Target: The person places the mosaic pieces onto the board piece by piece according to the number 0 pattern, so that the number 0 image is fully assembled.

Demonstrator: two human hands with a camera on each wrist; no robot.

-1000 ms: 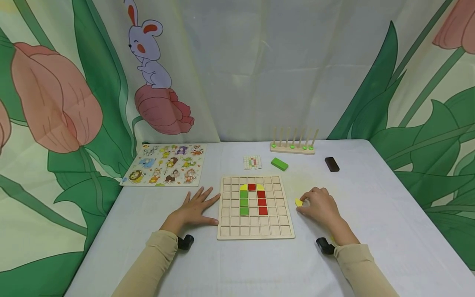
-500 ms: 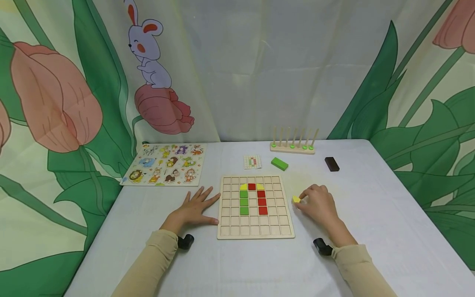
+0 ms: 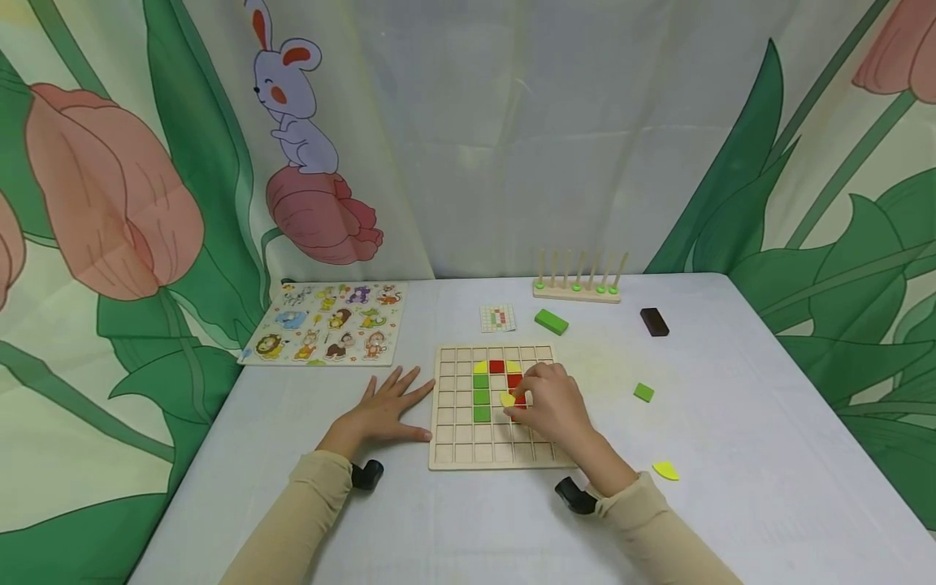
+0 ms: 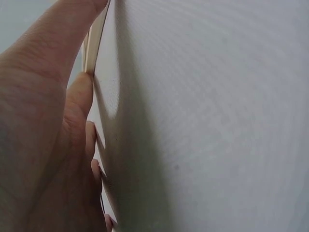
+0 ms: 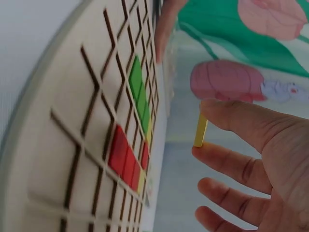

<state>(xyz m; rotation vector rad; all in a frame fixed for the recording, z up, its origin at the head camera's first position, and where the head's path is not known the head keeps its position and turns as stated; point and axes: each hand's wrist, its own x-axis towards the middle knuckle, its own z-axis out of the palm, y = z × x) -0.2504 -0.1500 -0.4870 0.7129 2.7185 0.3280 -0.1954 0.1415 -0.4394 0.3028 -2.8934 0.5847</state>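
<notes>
A wooden grid board (image 3: 453, 451) lies mid-table. Set in it are a column of green square tiles (image 3: 481, 396), a column of red tiles (image 3: 515, 381), a red tile (image 3: 496, 367) on top and yellow corner tiles (image 3: 479, 368) beside that. Between thumb and index finger my right hand (image 3: 559, 406) pinches a yellow tile (image 5: 200, 125) with a curved edge, raised above the grid and covering part of the red column. My left hand (image 3: 382, 413) rests on the cloth with fingers spread, thumb and index fingertip touching the board's left edge.
Right of the board lie a loose green tile (image 3: 643, 392) and a yellow quarter-round tile (image 3: 665, 470). Behind it are a pattern card (image 3: 498, 318), green block (image 3: 551, 322), peg stand (image 3: 576, 295) and dark block (image 3: 654, 322). An animal picture board (image 3: 347, 323) lies back left.
My right hand has carried the yellow tile leftward from the cloth to over the grid. The loose green and yellow tiles at the right have come into sight. My left hand stays put.
</notes>
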